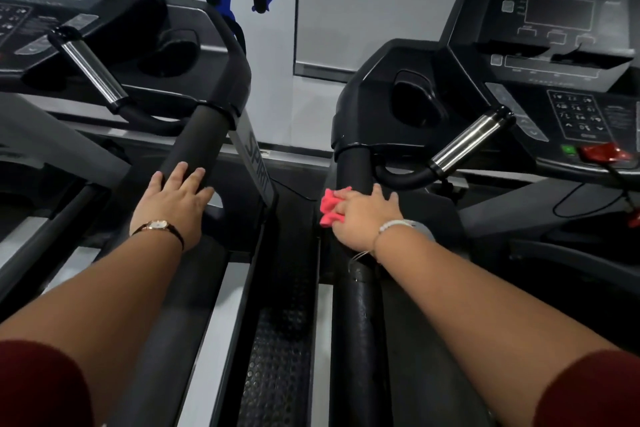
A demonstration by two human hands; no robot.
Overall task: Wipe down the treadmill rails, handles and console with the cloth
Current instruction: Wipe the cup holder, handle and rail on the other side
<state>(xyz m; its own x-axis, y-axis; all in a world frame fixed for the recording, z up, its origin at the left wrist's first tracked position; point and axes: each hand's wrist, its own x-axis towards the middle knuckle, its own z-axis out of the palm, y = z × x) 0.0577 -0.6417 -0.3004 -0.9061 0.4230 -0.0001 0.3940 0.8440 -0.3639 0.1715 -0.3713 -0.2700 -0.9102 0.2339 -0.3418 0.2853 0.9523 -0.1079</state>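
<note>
Left hand point(176, 199): fingers straight, slightly spread, lying flat on matte black foam handrail point(197, 146) of left treadmill. Slim wristwatch point(157, 225) with dark strap on wrist.

Right hand point(363, 218): fingers curled round crumpled pink cloth point(329, 210), pressing it on round black rail point(353, 166) of right treadmill, just below glossy moulded collar. Pale bead bracelet point(394, 224) on wrist.

Polished chrome pulse grip point(467, 142) slants beside rail. Angular dark console point(561, 45) above, flat keypad, red safety key point(602, 152).
</note>
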